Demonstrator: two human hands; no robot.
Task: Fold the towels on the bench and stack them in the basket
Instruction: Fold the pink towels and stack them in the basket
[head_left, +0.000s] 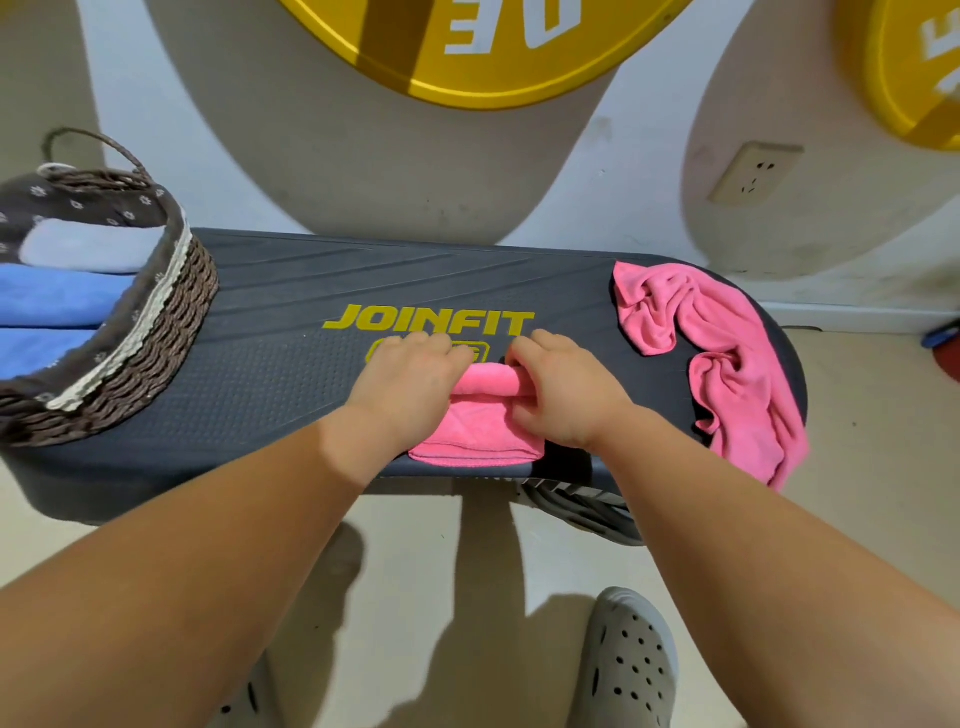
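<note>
Dark grey ribbed plastic bench (291, 332), yellow lettering mid-frame. Folded pink towel (480, 431) lower centre; crumpled pink towel (727, 358) right. Brown woven wicker basket (171, 332) at left, dark floral-print liner, white trim, blue folded towels (57, 296) inside. Grey perforated clog (631, 660) at bottom. Yellow round discs (467, 62) at top, white letters.

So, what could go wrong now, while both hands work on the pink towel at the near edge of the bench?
1. The folded towel lies at the bench front edge; a push from the left hand or right hand could slide it off.
2. The loose towel already hangs over the right end and may slip to the floor.
3. The basket looks nearly full of blue towels, so more may sit unsteadily.
</note>
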